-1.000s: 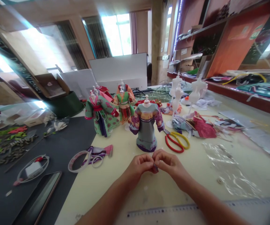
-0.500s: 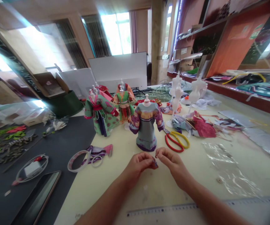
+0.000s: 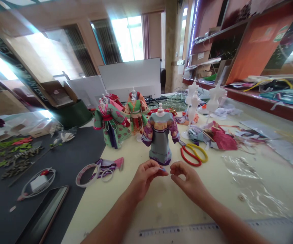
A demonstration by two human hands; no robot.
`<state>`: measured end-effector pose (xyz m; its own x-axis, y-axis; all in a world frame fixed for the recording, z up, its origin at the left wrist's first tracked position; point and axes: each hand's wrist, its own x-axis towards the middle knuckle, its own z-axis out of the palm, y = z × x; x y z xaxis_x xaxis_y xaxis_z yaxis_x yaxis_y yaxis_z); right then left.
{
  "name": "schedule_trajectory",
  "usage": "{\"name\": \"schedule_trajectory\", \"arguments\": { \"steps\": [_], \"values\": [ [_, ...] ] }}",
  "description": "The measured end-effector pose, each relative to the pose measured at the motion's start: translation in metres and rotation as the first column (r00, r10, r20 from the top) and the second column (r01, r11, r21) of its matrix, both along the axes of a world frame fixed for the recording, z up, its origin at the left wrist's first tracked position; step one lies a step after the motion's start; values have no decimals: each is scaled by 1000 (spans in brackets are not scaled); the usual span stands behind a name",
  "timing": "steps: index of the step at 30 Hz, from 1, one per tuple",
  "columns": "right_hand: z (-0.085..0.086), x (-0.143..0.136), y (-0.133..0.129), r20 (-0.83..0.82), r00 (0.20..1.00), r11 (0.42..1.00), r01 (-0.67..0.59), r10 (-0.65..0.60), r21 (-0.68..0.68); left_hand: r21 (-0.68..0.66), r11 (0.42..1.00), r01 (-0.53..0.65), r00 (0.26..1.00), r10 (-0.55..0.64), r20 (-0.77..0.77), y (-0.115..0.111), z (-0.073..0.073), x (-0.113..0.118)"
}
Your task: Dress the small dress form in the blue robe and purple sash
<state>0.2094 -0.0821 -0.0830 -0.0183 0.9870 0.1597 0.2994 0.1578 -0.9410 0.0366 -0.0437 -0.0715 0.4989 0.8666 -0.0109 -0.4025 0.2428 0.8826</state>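
My left hand [image 3: 147, 174] pinches a small bluish-purple scrap of fabric [image 3: 162, 169] between thumb and fingertips. Just to its right, my right hand [image 3: 185, 178] has its thumb and index finger curved with a gap between them, and I see nothing in it. Behind both hands a miniature mannequin stands upright in a grey doll dress [image 3: 160, 142] with purple patterned sleeves and hem. Red and yellow-handled scissors [image 3: 190, 156] lie to the right of the dress.
More dressed doll mannequins [image 3: 110, 122] stand behind on the left, bare white ones [image 3: 193, 105] on the right. A tape roll [image 3: 79, 176] and purple fabric strips lie left. Fabric scraps [image 3: 222, 137], a clear plastic bag [image 3: 253, 186], a ruler [image 3: 187, 230] and a phone [image 3: 44, 213] surround the work area.
My right hand's thumb and index finger have parted. My left hand has shifted slightly left and up, with the fabric scrap turned to point right.
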Motion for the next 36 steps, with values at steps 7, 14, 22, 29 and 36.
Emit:
{"name": "schedule_trajectory", "arguments": {
  "steps": [7,14,22,29,36],
  "values": [
    [7,1,-2,-213,975,996,-70,56,-58,76,995,65,996,-60,-61,-4,-1,0],
    [10,1,-3,-178,965,982,-186,191,44,117,989,90,984,-70,-165,-7,-3,4],
    [5,3,0,-176,973,988,-141,149,56,140,988,68,977,-37,-209,-6,-4,4],
    [3,5,2,-256,967,999,-29,24,-17,215,977,-5,938,79,-339,-6,-5,7],
    [5,3,1,-328,943,995,26,-55,-91,329,944,-5,899,149,-413,-8,-7,7]
  ]
}}
